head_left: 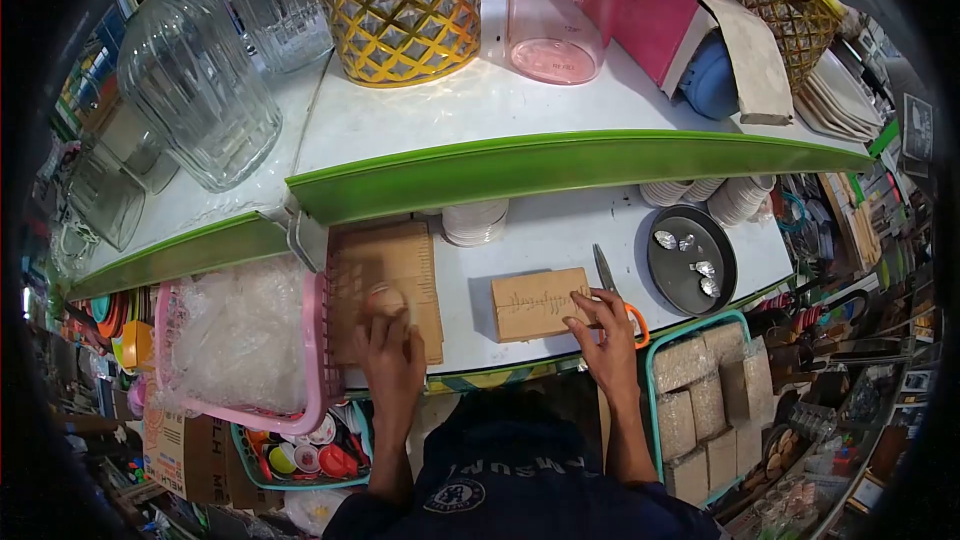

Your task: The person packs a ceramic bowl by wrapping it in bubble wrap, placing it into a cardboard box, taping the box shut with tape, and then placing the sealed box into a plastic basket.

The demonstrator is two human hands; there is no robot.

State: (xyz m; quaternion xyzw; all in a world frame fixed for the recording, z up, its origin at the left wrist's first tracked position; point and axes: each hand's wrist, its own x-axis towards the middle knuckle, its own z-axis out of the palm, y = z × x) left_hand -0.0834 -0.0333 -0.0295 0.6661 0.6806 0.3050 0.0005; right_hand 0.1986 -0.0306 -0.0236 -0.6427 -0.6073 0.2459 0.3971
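Observation:
My left hand (392, 355) is closed on a small, round tan thing that looks like a roll of tape (385, 300); motion blurs it. Under it lie flat brown cardboard sheets (422, 285) on the white shelf. A folded brown cardboard packet (530, 302) with handwriting on top rests in the middle. My right hand (607, 340) holds the packet's right end, thumb at the lower edge and fingers on top. Just beyond that hand lie scissors (603, 265) with orange handles, partly covered by the fingers.
A round dark pan (692, 292) with several foil-like pieces stands right. A teal basket (652, 380) holds several wrapped packets. Left, a pink basket (318, 340) holds clear plastic wrap. A green-edged upper shelf (560, 162) carries glass jars (195, 90) and a gold-patterned container (400, 15).

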